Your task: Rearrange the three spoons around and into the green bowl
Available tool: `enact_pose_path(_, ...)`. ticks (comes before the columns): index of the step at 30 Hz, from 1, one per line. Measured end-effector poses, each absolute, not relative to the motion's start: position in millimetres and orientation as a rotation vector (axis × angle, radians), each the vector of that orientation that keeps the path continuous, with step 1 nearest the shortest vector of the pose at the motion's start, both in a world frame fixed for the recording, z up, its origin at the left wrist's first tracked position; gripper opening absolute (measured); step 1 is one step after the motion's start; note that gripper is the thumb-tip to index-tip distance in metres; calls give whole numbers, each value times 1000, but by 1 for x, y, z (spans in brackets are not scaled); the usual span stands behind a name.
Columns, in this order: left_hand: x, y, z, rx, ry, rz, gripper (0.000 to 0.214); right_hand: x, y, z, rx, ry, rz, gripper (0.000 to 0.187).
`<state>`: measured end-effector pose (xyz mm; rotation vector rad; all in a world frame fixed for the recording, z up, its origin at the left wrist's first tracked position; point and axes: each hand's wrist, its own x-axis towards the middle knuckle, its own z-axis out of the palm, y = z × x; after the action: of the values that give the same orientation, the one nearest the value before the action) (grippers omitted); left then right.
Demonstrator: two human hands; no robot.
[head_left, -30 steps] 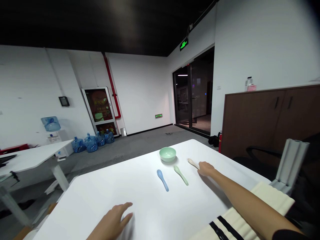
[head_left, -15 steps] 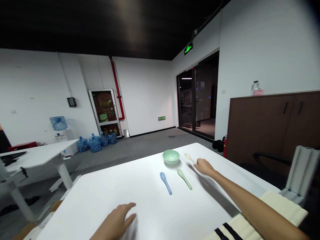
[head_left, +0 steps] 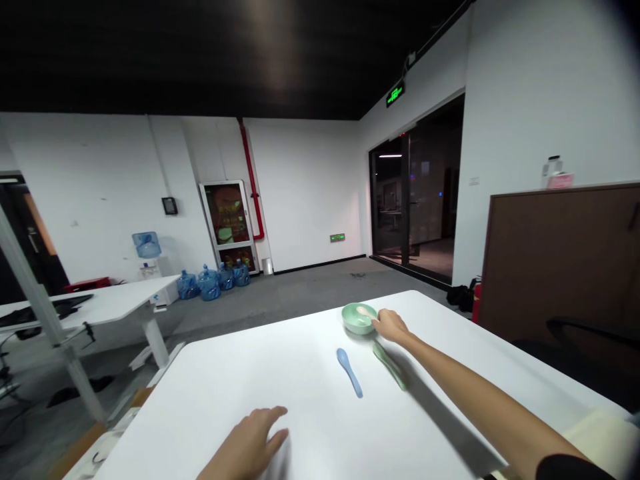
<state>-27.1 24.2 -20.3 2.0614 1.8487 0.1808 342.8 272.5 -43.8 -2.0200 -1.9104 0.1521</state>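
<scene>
Step in hand: transfer of the white spoon [head_left: 365,311] to the bowl [head_left: 354,325], as judged from its position. The right grip [head_left: 390,326], right of the frame's centre, has thumb and fingers together, clamped on the spoon's handle at the bowl's right edge. The spoon's head overlaps the bowl's opening; whether it touches the inner wall cannot be told.

Setting the spoon down here would call for lowering the handle against the rim, then parting the fingers without tipping the bowl.

The left grip [head_left: 255,437], lower centre, has thumb and forefinger apart and holds nothing. The blue spoon [head_left: 349,372] and the green spoon [head_left: 389,365] lie apart on the desk [head_left: 280,373], below the bowl in the frame.

Change from the frame half a second ago: the white spoon was then to the right of the bowl, over the desk; it now reaches over the bowl. The green spoon, then lit, is now shaded. The left grip's pose is unchanged. The whole view has shifted, placing the bowl further right.
</scene>
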Motion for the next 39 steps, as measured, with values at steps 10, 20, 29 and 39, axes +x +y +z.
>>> enact_pose_path(10,-24,25,-16,2052,1849,164,54,326,283,-63,-2020,-1972,130,34)
enact_pose_path(20,-23,25,-14,2013,1860,151,54,324,287,-67,-2013,-1952,121,43)
enact_pose_path(29,-24,25,-16,2025,1855,147,55,323,272,-51,-2050,-1938,117,48)
enact_pose_path(39,-25,25,-20,2067,1823,202,54,353,219,-17,-1951,-1955,62,55)
